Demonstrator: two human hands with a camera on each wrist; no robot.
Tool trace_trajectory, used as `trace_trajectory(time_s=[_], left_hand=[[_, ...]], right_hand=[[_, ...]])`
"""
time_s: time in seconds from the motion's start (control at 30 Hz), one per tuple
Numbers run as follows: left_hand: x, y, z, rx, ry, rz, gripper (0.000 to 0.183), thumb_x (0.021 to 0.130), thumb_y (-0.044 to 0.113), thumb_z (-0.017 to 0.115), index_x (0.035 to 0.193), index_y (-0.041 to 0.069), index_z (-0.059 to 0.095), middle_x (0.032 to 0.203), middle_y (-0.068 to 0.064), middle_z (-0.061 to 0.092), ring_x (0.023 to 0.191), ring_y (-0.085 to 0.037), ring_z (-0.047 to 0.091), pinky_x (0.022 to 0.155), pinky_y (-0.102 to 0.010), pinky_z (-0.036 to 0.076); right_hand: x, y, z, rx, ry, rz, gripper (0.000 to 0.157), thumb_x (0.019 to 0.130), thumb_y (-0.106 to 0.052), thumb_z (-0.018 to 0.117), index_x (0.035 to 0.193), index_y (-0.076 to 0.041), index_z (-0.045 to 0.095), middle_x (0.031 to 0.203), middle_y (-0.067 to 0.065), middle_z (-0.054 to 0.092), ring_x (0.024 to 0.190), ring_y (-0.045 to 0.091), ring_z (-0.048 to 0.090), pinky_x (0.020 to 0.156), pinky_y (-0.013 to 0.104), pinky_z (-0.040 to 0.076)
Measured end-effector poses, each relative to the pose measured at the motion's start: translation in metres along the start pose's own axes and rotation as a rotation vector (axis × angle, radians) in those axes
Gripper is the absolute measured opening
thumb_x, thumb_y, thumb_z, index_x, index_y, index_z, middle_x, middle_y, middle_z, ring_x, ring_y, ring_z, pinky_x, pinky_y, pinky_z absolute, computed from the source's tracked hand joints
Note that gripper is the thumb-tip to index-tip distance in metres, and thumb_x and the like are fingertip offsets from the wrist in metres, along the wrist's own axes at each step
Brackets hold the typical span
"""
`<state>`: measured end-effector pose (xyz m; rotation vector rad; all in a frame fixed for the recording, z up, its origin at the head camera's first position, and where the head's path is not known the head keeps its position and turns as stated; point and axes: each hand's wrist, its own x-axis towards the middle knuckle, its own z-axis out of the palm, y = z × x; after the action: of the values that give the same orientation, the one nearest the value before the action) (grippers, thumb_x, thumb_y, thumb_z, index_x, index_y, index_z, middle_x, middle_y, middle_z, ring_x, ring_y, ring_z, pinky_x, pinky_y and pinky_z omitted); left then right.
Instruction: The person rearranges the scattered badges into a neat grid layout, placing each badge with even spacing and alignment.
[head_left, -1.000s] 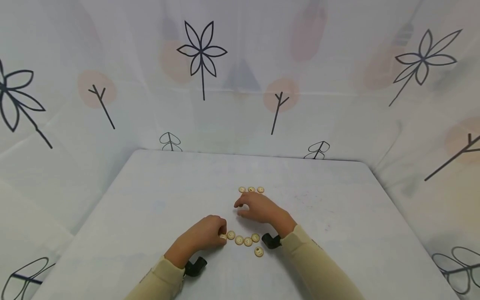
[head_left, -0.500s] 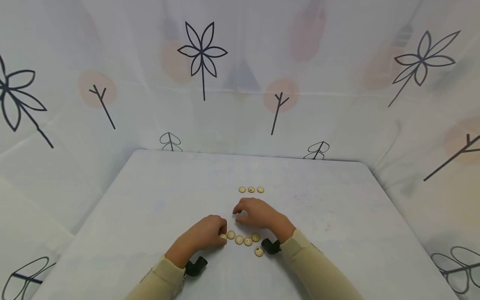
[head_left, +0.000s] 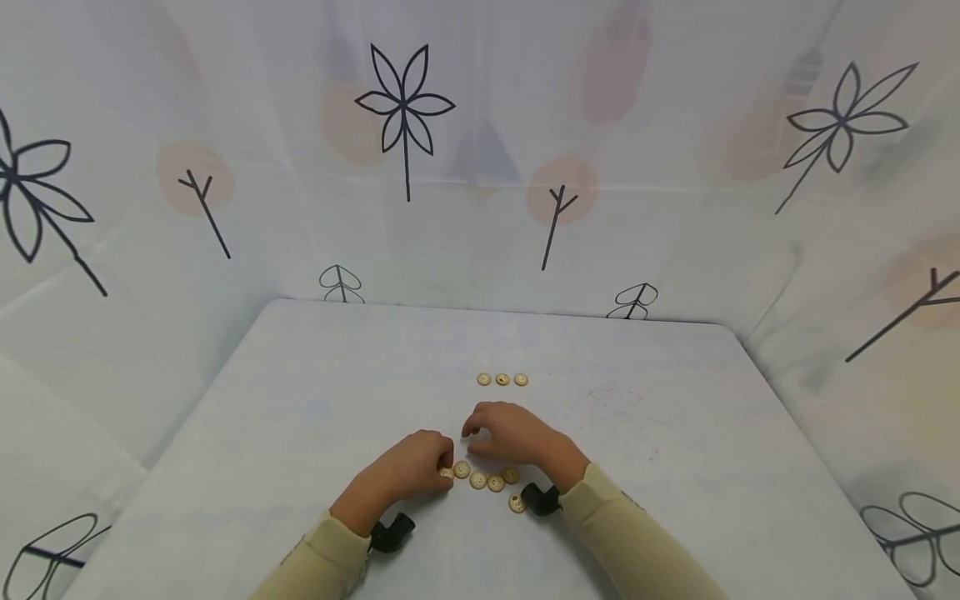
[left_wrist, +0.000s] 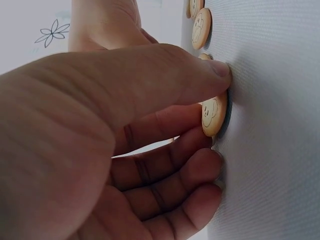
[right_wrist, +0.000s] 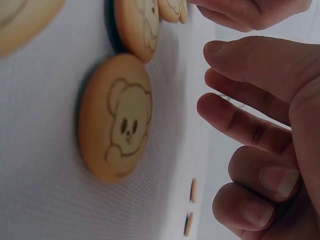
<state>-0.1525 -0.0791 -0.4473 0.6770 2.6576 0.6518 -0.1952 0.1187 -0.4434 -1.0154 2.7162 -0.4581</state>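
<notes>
My left hand (head_left: 408,467) rests low on the table, its thumb and fingers pinching a small round wooden disc (left_wrist: 211,115) with an animal face drawn on it; part of the disc hides behind the thumb. Beside it, several similar discs (head_left: 478,480) curve off to the right in a touching or nearly touching line. My right hand (head_left: 512,433) hovers just beyond that line, fingers loosely bent and nothing between them. The right wrist view gives a close look at a bear-faced disc (right_wrist: 117,120) lying flat, apart from those fingertips.
Three more discs (head_left: 502,379) lie in a straight row farther back on the white table (head_left: 360,358). A single disc (head_left: 517,503) sits nearer the front, close to the right wrist camera (head_left: 540,498). A patterned white cloth (head_left: 465,242) surrounds the table.
My right hand has drawn back from the far row of three discs toward the curved line, slightly leftward. The left hand stays in place on its disc.
</notes>
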Motion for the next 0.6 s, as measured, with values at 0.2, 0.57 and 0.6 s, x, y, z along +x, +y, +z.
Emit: trace_trajectory(time_s=[0.2,0.57,0.6], left_hand=[[-0.0003,-0.001,-0.0011,0.01,-0.007,0.008,0.012,0.08,0.016,0.073,0.08,0.013,0.062,0.071,0.006,0.052,0.065,-0.009,0.046,0.061,-0.024,0.04],[-0.0017,-0.0015,-0.0041,0.028,0.002,0.038,0.009,0.08,0.013,0.071,0.08,0.011,0.063,0.07,0.006,0.052,0.064,-0.009,0.046,0.061,-0.024,0.04],[-0.0018,-0.0014,-0.0038,0.027,0.004,0.039,0.009,0.08,0.013,0.072,0.081,0.011,0.063,0.07,0.006,0.052,0.064,-0.009,0.046,0.061,-0.024,0.04]], right_hand=[[-0.0028,-0.0044,0.0002,0.011,0.003,-0.038,0.02,0.088,-0.023,0.065,0.106,-0.018,0.073,0.105,-0.006,0.066,0.097,0.011,0.063,0.085,0.029,0.05],[-0.0039,-0.0104,0.0034,0.029,-0.033,-0.049,0.021,0.086,-0.025,0.068,0.106,-0.021,0.072,0.105,-0.009,0.064,0.092,0.007,0.06,0.082,0.027,0.049],[-0.0039,-0.0106,0.0039,0.029,-0.037,-0.052,0.022,0.086,-0.026,0.068,0.107,-0.022,0.072,0.105,-0.01,0.064,0.092,0.007,0.06,0.083,0.027,0.049]])
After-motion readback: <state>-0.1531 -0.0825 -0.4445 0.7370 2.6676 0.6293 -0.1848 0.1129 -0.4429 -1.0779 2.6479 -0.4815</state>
